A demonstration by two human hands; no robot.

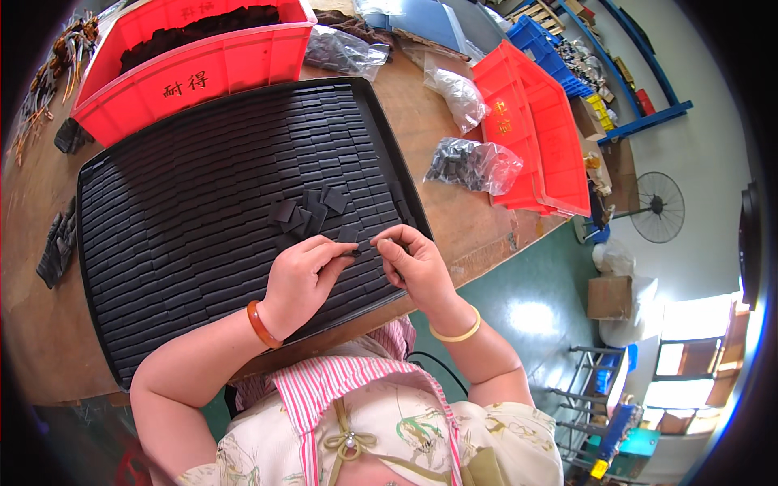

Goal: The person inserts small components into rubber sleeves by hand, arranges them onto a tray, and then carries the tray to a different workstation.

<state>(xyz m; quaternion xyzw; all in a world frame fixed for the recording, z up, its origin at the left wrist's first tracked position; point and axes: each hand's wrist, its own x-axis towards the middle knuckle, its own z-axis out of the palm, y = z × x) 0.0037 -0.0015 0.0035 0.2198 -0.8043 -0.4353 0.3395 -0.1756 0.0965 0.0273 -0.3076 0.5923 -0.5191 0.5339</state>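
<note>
Black rectangular tray (391, 158), 4 o'clock | left hand (298, 279) pinches small black piece (352, 253); right hand (417, 269) curled, contents unclear | likely piece-handling; next needs precision

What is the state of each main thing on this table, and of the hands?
Left hand: closed, pinching a small dark piece.
Right hand: fingers curled; contents unclear.
Large black rectangular tray: flat, mostly covered by rows of black tiles.
Loose flat black pieces: heaped on those rows.
Upper-left red plastic bin: upright, holding a dark heap.
Clear plastic bag beside right red bin: lying, holding dark pieces.
</note>
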